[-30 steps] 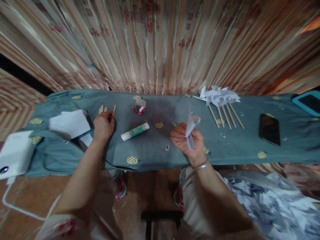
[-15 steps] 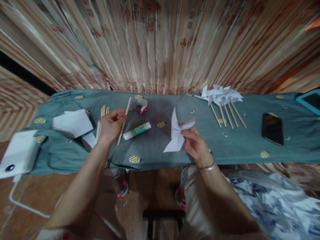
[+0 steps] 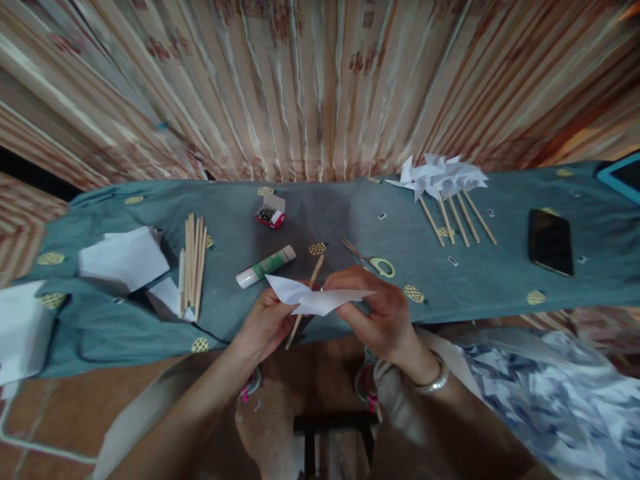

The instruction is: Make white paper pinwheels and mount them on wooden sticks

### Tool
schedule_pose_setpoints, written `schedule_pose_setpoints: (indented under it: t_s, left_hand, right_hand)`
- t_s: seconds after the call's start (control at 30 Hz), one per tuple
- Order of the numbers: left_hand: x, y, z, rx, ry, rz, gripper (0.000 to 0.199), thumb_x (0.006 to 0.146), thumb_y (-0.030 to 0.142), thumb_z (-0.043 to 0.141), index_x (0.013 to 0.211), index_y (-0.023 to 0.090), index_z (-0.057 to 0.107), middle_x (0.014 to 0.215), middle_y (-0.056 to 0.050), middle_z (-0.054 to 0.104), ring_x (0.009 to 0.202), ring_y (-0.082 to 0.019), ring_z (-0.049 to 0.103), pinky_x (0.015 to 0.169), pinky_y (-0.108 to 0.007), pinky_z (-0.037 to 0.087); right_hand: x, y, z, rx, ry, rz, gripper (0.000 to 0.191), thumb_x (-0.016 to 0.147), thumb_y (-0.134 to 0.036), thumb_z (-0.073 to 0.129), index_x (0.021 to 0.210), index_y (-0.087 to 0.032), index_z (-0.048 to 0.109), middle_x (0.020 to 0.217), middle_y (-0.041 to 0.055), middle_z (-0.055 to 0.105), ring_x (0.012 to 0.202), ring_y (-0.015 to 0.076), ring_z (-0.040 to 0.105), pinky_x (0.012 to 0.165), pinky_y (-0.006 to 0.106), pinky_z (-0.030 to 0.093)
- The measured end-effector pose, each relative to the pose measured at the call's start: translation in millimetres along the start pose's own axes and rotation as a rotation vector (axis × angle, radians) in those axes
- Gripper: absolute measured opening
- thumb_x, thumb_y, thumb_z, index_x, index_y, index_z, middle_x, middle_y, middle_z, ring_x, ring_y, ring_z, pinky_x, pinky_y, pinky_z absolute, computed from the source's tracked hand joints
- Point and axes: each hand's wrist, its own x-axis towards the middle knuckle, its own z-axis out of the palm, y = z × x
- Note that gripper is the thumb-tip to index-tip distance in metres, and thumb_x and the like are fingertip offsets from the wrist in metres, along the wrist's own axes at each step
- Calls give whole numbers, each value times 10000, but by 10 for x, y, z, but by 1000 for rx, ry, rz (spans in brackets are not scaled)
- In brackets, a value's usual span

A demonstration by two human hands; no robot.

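A folded white paper pinwheel (image 3: 320,301) is between my two hands, near the table's front edge. My left hand (image 3: 267,321) is closed around a wooden stick (image 3: 299,323), which slants behind and below the paper, and touches the pinwheel's left side. At the pinwheel's right side, my right hand (image 3: 377,310) is closed on the paper, its fingertips meeting near the stick. Just behind my hands lie a green and white glue stick (image 3: 266,267) and scissors (image 3: 373,259) with yellow-green handles. Farther back sits an open red box (image 3: 271,212) of small pins.
Several finished pinwheels (image 3: 443,179) lie at the back right, beside a black phone (image 3: 551,241). On the left are loose wooden sticks (image 3: 194,263) and white paper sheets (image 3: 125,257). A bag of folded paper (image 3: 555,400) stands below the table at the right.
Both hands have come together at the middle, bringing the stick from the left to the pinwheel. The pinwheel is now tilted nearly flat. The scissors have come into sight.
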Motion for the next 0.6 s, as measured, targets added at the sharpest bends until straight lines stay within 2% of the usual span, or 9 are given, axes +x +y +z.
schedule_pose_setpoints:
  t_s: [0.17,0.4,0.6]
  left_hand:
    - [-55,-4,41,-88,-48,-96,415,418,384,981,638,126,741,564,-2,669,463,-71,556,485,-160,494]
    - [-73,-22,12,-131,-84,-89,399,450,364,977,641,120,725,572,-12,656,483,-79,562,493,-167,497]
    - [-80,-11,22,-131,-87,-92,375,470,338,971,652,112,733,563,-4,632,470,-60,519,468,-158,467]
  right_hand:
    - [13,15,-7,-144,65,-28,167,878,-98,569,959,-221,647,879,13,732,810,144,682,734,278,554]
    - [-11,16,-5,-178,68,-134,179,902,-104,581,1036,-216,620,925,36,738,858,154,686,774,302,567]
    - [-14,35,30,-175,94,-142,205,893,-104,592,1059,-221,620,933,42,741,869,165,687,773,313,575]
